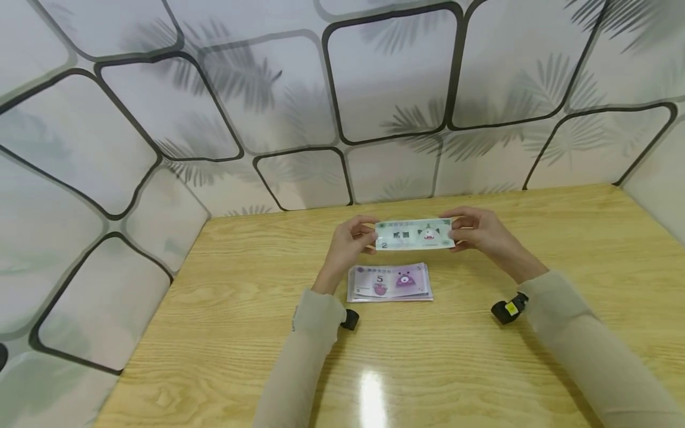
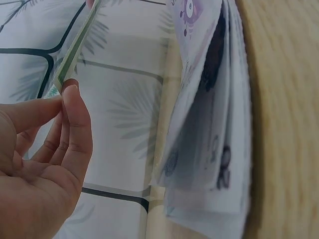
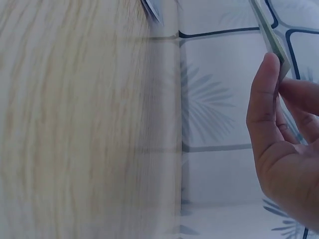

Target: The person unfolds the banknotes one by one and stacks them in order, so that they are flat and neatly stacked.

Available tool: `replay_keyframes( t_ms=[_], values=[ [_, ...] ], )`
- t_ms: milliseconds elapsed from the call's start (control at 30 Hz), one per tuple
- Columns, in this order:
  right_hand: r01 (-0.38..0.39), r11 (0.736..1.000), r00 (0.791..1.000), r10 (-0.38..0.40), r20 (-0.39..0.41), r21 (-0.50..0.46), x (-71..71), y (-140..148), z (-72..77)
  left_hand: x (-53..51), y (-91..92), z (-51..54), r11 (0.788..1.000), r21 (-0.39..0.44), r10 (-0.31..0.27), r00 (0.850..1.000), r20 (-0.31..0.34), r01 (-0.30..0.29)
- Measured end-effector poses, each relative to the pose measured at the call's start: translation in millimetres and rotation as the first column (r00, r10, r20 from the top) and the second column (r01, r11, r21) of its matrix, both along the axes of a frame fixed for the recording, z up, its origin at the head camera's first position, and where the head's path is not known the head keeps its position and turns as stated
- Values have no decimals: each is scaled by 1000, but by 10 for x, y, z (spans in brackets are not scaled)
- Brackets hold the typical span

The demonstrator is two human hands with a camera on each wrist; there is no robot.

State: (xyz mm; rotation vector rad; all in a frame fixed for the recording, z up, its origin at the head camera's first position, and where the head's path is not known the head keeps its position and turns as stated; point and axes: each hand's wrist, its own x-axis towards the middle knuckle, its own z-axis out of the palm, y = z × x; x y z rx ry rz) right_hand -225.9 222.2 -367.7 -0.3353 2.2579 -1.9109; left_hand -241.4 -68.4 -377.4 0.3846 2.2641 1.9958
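A pale green play banknote (image 1: 413, 234) marked 2, with a cartoon face, is stretched flat between both hands above the table. My left hand (image 1: 349, 245) pinches its left end between thumb and fingers; the same pinch shows on the note's edge (image 2: 75, 50) in the left wrist view. At the right end, my right hand (image 1: 478, 233) pinches it likewise, also visible in the right wrist view (image 3: 291, 134). Just below the note, on the table, lies a stack of purple play banknotes (image 1: 390, 282) marked 5, its layers slightly uneven and lifted at one end.
The wooden table (image 1: 241, 356) runs back to a wall (image 1: 396, 77) covered with a leaf and dark-line pattern. Black wrist cameras (image 1: 507, 309) sit at both cuffs. A bright light reflection lies on the table's front part.
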Motion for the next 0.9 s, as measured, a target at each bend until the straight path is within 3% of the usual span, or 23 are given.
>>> replay_keyframes(
  t_ms=[167,467,900],
  values=[
    [17,999,999,-16,-29,49,-4,-78,18,28,-46,9,1000,1,6,1000,7,-6],
    [9,1000,1000,-9,-8,-4,49,-151,22,80,-139,44,998,-62,1,1000,-10,-2],
    [-75,997,997,75,2,34,61,-164,-9,144,-252,31,991,-128,-41,998,-52,34]
  ],
)
